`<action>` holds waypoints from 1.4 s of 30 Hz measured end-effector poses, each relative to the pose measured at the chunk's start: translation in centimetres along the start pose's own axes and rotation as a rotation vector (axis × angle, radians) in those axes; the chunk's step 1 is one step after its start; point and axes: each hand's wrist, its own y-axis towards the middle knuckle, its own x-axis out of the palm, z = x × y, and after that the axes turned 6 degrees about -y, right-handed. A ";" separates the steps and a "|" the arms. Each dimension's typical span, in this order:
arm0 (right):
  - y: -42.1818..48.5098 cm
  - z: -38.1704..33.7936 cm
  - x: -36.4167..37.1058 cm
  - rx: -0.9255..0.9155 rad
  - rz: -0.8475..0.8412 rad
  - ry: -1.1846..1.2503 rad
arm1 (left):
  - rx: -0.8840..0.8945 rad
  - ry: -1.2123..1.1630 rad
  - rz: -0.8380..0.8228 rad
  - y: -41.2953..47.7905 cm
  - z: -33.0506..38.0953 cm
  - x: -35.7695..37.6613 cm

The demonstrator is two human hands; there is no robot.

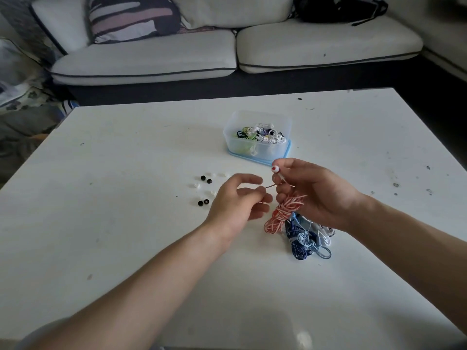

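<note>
One pair of hands works above a white table. The right hand grasps one red-and-white earphone bundle. Its fingers are curled round the top of the coil, and the coil hangs below them, clear of the tabletop or just meeting it; which one cannot be told. One red-and-white earbud stands up above the right fingertips. The left hand, fingers curled, pinches the short free run of cable that spans the gap between the two hands.

Under the right wrist lies one heap of blue and white earphone cables, partly hidden by that hand. The number of sets in it cannot be separated.

Beyond and to the left of the left hand are four black ear tips, in two pairs. Several white ear tips lie among them, too pale against the table to count surely.

Just beyond the right hand stands one clear plastic box, set on one blue lid and filled with tangled earphones.

Far beyond both hands is one pale sofa with one striped cushion and one dark bag.
</note>
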 end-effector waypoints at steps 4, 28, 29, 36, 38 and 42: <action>0.1 0.0 0.0 -0.014 0.040 -0.067 | 0.001 -0.071 -0.025 -0.1 0.8 -0.2; 0.1 0.2 0.6 0.035 0.133 -0.098 | -0.131 -0.105 -0.035 -0.1 1.7 -0.6; 0.1 0.3 0.6 0.031 0.148 -0.115 | -0.129 -0.093 -0.038 -0.1 1.7 -0.7; 0.2 0.9 0.3 0.026 0.202 -0.297 | -0.131 -0.004 -0.085 0.0 0.7 -1.3; 0.2 1.1 0.3 0.018 0.218 -0.358 | -0.124 0.004 -0.060 0.1 0.6 -1.4; 0.2 1.3 0.2 0.000 0.236 -0.489 | -0.151 -0.091 0.057 0.6 0.7 -1.7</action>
